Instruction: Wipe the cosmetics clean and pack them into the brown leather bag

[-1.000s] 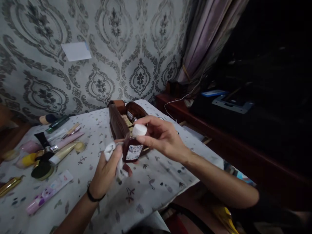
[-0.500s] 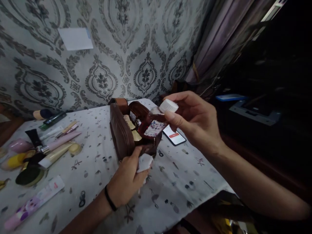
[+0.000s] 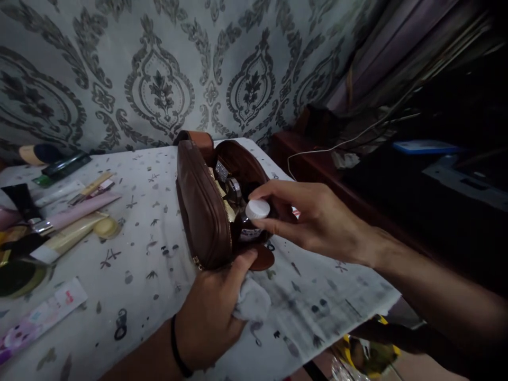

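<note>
A patterned tablecloth lies under the open brown bag. The right hand pinches the white cap of a bottle in its mouth; the left hand clutches a white cloth beside it.

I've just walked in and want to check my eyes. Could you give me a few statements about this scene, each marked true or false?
1. The right hand holds the bottle by its white cap. True.
2. Several tubes lie left of the bag in the picture. True.
3. The bag is zipped shut. False: it is open, with things showing inside.
4. The left hand has a black band at its wrist. True.
5. The left hand is empty. False: it holds a crumpled white cloth.
6. The bottle lies among the tubes. False: it is at the bag's opening.
</note>
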`<state>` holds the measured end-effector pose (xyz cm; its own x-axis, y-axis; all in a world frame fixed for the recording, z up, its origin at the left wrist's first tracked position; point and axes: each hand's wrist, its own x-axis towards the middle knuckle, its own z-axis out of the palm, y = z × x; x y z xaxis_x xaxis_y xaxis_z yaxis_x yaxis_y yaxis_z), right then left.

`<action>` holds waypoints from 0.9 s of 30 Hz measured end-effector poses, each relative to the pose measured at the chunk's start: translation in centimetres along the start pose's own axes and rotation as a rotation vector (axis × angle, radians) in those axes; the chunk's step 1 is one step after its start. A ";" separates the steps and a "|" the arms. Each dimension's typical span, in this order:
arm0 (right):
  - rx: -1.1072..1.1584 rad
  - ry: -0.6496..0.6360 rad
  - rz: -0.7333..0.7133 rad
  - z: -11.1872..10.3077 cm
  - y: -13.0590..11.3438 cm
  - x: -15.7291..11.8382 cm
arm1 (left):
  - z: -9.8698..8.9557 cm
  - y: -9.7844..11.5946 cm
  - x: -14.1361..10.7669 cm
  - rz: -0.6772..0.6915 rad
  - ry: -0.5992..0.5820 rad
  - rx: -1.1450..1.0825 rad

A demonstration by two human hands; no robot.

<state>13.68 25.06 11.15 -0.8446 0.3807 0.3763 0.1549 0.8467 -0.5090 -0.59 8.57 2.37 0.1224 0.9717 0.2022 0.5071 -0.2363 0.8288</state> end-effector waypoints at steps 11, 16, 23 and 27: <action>-0.419 -0.240 -0.091 0.1 0.1 0.0 | 0.2 -0.1 -0.1 0.015 -0.001 0.024; -0.636 -0.427 0.044 -0.1 -2.2 0.8 | 0.2 -0.1 -0.1 0.030 -0.007 0.015; -0.866 -0.629 0.123 -0.4 -4.4 2.3 | 0.2 -0.4 -0.2 0.058 -0.023 0.071; -0.910 -0.687 0.145 0.1 -4.5 2.7 | 0.1 -0.4 -0.3 0.014 -0.057 0.112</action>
<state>10.69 22.24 14.40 -0.8464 0.4502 -0.2845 0.3500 0.8729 0.3399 -0.75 8.41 1.90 0.1768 0.9674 0.1811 0.5967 -0.2517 0.7620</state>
